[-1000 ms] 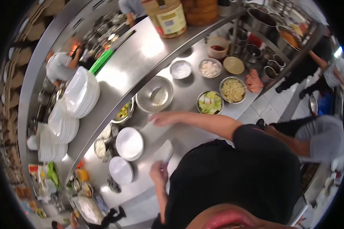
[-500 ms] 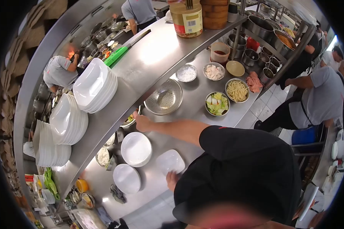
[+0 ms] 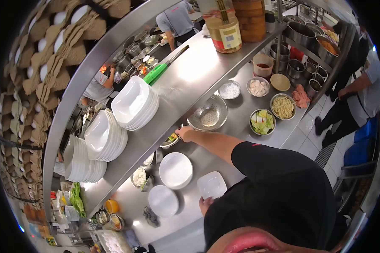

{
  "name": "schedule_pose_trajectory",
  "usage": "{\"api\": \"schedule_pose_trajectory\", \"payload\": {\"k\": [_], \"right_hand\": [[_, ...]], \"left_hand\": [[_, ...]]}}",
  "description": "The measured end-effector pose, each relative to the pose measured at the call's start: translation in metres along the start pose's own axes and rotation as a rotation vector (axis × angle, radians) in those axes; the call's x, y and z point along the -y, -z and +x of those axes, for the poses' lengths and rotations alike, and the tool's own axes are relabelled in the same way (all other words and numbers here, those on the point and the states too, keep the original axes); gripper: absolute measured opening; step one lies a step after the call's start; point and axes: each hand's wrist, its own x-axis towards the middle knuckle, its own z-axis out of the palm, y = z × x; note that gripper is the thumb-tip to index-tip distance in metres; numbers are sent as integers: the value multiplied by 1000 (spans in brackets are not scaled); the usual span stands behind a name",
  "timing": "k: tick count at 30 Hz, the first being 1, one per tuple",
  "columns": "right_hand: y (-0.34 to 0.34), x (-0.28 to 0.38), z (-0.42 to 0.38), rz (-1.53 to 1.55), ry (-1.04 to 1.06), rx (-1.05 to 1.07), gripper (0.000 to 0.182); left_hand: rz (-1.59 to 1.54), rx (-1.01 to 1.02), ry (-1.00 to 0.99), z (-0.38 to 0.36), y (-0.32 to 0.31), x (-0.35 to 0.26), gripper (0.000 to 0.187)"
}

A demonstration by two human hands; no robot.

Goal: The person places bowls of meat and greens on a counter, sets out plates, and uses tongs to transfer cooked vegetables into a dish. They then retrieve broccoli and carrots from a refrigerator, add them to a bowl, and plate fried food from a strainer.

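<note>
two bare hands are at work, well apart. the fingers of the left hand (image 3: 205, 205) touch one edge of a white square dish (image 3: 212, 184), on the person's left side of it. they look bent around the rim, but i cannot tell how firmly they pinch, or whether any pass underneath. the right hand (image 3: 185, 133) reaches out to the near rim of a metal bowl (image 3: 169, 145) of mixed vegetables (image 3: 172, 137); its fingers look curled inward, and what they may be pinching is too small to tell.

the dish is over the near part of the steel counter (image 3: 131, 206), close to the body; whether it rests there is unclear. i judge it stiff and fairly light, probably glazed and slick under wet fingertips, and likely to chip if knocked. thumb over the rim with fingers below would suit it best, near a corner, keeping off the inner face. the metal bowl should be rigid and harder to break, its loose pieces apt to spill if tipped.

further out, a steel colander (image 3: 217, 125) sits just beside the right hand, and round white plates (image 3: 176, 170) stand between the metal bowl and the dish.
</note>
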Motion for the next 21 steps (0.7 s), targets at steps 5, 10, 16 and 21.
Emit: {"api": "schedule_pose_trajectory", "payload": {"k": [5,10,16,21], "right_hand": [[10,-9,-9,-152,57,34,30],[21,-27,-37,-251,142,-14,29],[20,-51,-81,-319,239,-15,32],[38,-83,-148,-322,296,77,47]], "left_hand": [[-267,6,87,0,-23,13,17],[-542,334,531,13,4,-19,34],[-897,489,477,28,-26,-46,41],[-1063,667,413,44,-63,-77,48]]}}
